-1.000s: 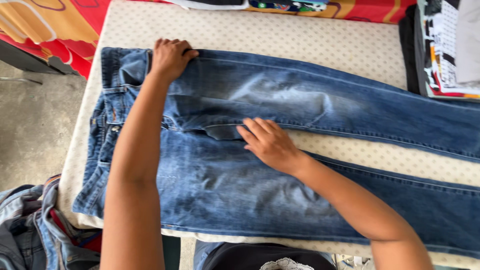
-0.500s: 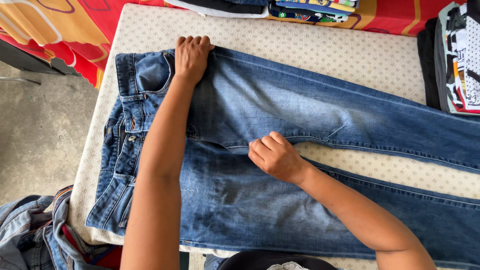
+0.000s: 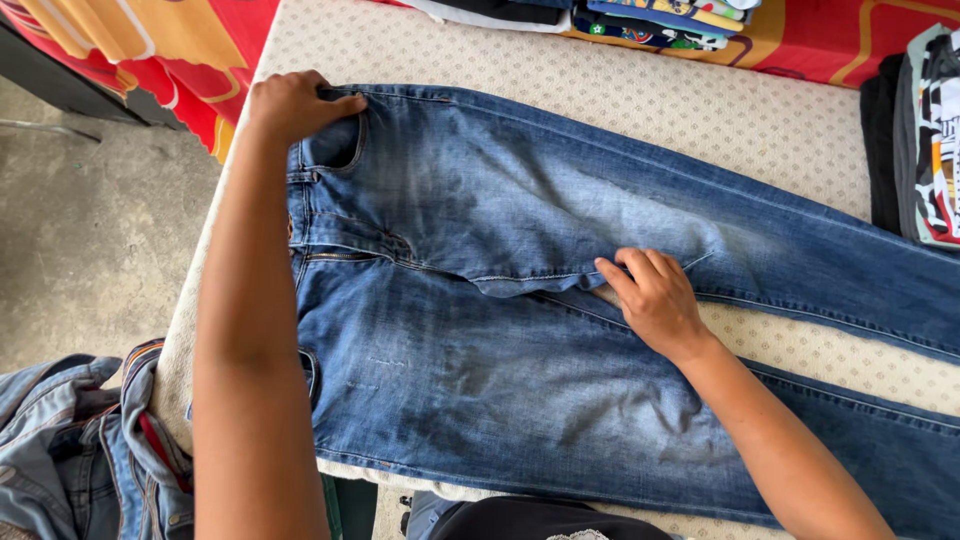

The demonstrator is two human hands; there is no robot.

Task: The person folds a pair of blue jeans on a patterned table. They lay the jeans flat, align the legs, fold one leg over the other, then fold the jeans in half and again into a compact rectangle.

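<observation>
One pair of blue jeans (image 3: 480, 330) lies flat across the padded cream table (image 3: 640, 95). The left hand (image 3: 292, 104) grips the waistband's far corner; the right hand (image 3: 655, 298) rests open-fingered at the crotch seam. Beyond the jeans sit two stacks of folded clothes (image 3: 650, 18), (image 3: 925, 140); left of them, low, one denim heap (image 3: 80, 450).

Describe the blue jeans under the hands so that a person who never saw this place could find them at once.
Start at the cream padded table in the middle. The blue jeans lie spread flat across it, waistband to the left under the left hand, the right hand resting where the two legs part. Unlike the folded clothes stack at the far edge and the denim heap lower left, they lie unfolded.
</observation>
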